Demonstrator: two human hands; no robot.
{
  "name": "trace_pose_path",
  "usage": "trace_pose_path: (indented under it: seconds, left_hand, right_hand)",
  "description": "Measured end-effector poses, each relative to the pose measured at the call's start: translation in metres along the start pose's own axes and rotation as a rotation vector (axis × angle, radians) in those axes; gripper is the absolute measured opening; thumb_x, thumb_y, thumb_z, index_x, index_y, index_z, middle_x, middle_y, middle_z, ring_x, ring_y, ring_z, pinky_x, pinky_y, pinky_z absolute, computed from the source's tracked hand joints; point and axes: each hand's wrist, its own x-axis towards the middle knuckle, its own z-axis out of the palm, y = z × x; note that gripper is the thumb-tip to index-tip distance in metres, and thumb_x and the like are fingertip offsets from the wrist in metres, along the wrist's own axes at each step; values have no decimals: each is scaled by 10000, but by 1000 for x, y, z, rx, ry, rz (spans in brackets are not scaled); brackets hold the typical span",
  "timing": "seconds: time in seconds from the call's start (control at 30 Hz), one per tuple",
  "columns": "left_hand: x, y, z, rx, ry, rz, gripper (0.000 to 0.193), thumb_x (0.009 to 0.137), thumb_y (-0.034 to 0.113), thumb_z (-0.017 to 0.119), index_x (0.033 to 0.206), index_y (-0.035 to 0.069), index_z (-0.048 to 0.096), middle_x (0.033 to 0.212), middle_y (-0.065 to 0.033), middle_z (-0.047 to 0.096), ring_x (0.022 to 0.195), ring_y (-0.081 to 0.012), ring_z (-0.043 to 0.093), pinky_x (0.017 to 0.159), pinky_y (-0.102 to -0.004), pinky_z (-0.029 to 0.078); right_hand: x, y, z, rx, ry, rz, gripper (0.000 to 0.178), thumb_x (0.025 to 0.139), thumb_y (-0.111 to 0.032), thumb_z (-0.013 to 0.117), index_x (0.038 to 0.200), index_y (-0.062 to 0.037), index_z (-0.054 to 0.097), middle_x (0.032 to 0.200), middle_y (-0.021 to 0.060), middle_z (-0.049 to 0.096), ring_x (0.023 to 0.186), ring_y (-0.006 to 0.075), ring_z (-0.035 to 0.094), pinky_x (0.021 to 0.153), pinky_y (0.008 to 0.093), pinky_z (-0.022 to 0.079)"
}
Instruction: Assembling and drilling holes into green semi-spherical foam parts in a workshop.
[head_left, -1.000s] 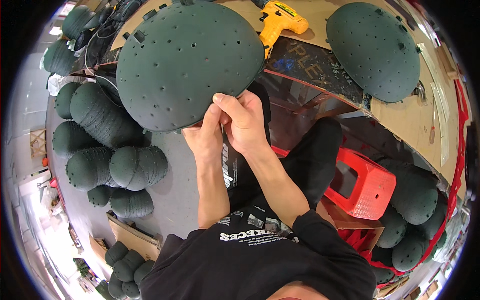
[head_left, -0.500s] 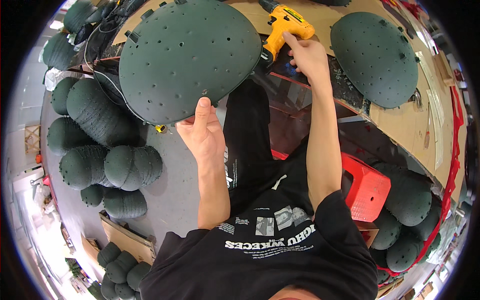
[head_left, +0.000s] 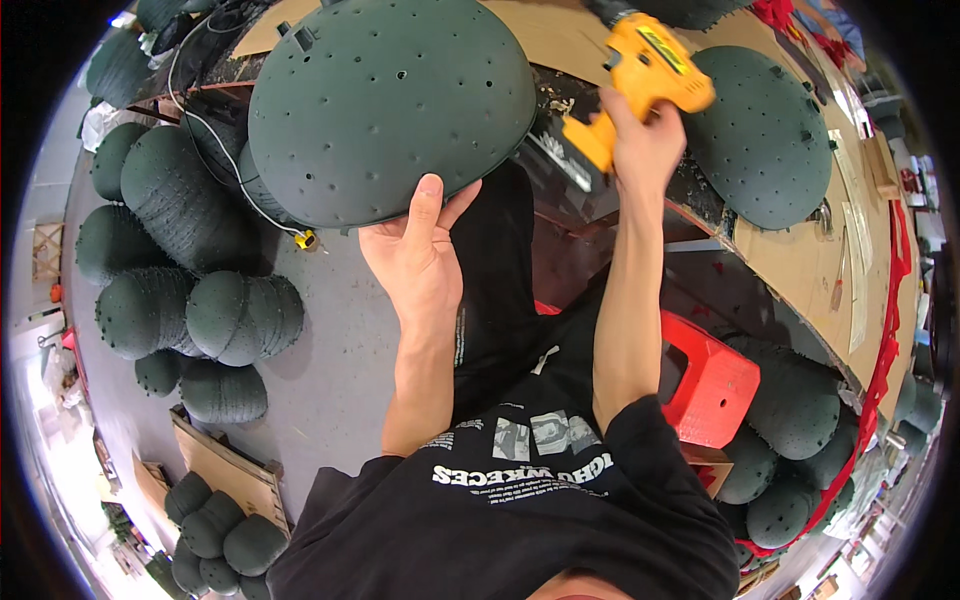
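Note:
My left hand (head_left: 415, 235) grips the near rim of a large dark green perforated dome shell (head_left: 385, 120), thumb on its outer face and the other fingers hidden behind it. Small tabs stand up from the shell's far left edge. To the right, my right hand (head_left: 645, 140) is wrapped round the handle of a yellow cordless drill (head_left: 655, 65), which is held up off the bench. The drill's dark front end points away to the upper left and is blurred. A second green dome shell (head_left: 760, 140) lies on the bench just right of the drill.
The cardboard-covered workbench (head_left: 780, 265) curves along the far right, with a screwdriver (head_left: 840, 268) on it. A red plastic stool (head_left: 712, 385) stands by my right side. Nested stacks of green shells (head_left: 190, 200) sit on the floor at left. A white cable (head_left: 240, 180) hangs from the bench.
My right hand has closed on the drill and lifted it up and to the right. The dome shell in my left hand has shifted slightly right and tilted.

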Motion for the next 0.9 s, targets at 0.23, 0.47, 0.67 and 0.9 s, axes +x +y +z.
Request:
trace_pose_path:
  seconds: [0.23,0.47,0.67,0.9]
  left_hand:
    - [6,2,-4,27,-10,63,249,945,-18,608,1182,-84,575,1120,-175,655,991,-274,690,834,-469,634]
    - [10,-3,-4,68,-47,110,252,944,1,620,1176,-88,583,1100,-177,661,982,-278,689,829,-469,634]
    - [7,-4,5,165,-73,200,293,954,-4,600,1232,-80,545,1156,-191,642,986,-292,691,812,-465,638]
    - [0,-17,7,195,-96,178,231,944,-12,620,1157,-94,585,1072,-169,667,936,-258,693,800,-453,640]
  right_hand:
    - [-80,-75,-53,127,-427,130,348,863,33,637,1201,5,558,625,-8,503,505,82,498,504,230,409]
    - [-165,-114,-106,-89,-498,171,406,834,-9,693,1230,7,605,951,65,661,830,161,630,739,310,497]
    - [-218,-107,-135,-737,-529,-51,479,622,-137,871,1050,-48,674,931,61,700,881,267,672,802,356,511]
    - [-198,-140,-129,-874,-761,-404,382,607,-50,781,973,-58,669,912,75,683,835,270,674,738,361,506]
